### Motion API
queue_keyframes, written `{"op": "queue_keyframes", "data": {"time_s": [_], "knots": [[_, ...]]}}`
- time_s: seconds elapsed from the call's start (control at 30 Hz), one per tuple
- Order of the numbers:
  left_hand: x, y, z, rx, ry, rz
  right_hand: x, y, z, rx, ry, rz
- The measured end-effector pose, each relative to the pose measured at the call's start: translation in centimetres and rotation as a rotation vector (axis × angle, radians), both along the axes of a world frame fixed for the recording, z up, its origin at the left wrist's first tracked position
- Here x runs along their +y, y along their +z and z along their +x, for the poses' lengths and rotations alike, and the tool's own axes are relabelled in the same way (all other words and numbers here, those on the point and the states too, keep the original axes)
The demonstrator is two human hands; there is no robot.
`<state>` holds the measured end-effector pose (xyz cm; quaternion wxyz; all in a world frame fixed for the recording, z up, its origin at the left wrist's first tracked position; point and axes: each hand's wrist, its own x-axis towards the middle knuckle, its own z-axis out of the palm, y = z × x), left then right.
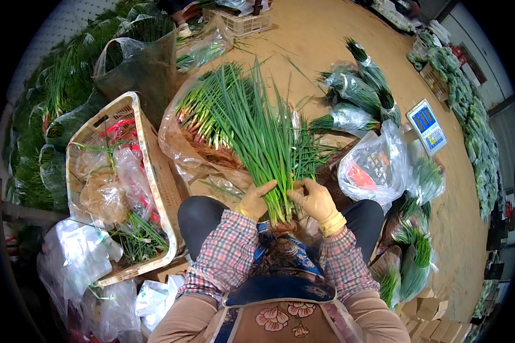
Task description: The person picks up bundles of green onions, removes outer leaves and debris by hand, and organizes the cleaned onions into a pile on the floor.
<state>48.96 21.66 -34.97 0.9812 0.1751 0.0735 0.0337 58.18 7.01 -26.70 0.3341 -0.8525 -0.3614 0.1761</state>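
Note:
A bunch of green onions (261, 146) stands between my knees, roots down toward my lap and long leaves fanning away from me. My left hand (256, 201), in a yellowish glove, is wrapped round its left side, thumb across the stalks. At the right edge, my gloved right hand (317, 204) pinches a stalk of the bunch between thumb and forefinger. Just beyond lies a pile of loose green onions (209, 117) with reddish roots, on a clear plastic sheet (174, 140). More green leaves lie right of the bunch, partly hidden by it.
To my left stands a plastic crate (144, 163) holding bags and scraps. Wrapped green onion bundles (355, 91) lie at the far right, near a scale display (427, 127). Closer on the right is a clear bag (377, 163). Another crate (240, 23) stands at the back.

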Motion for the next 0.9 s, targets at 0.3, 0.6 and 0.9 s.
{"op": "queue_keyframes", "data": {"time_s": [0.3,0.6,0.9], "knots": [[-0.2,-4.9,-0.3,-0.208,0.135,1.404,6.0,5.7,3.6,0.053,-0.055,0.206],[0.1,-0.6,-1.6,0.023,0.124,1.579,5.2,3.3,4.4,0.23,-0.09,0.18],[-1.3,1.2,-0.3,0.077,0.004,0.062,3.4,3.3,1.5,-0.288,0.342,0.28]]}}
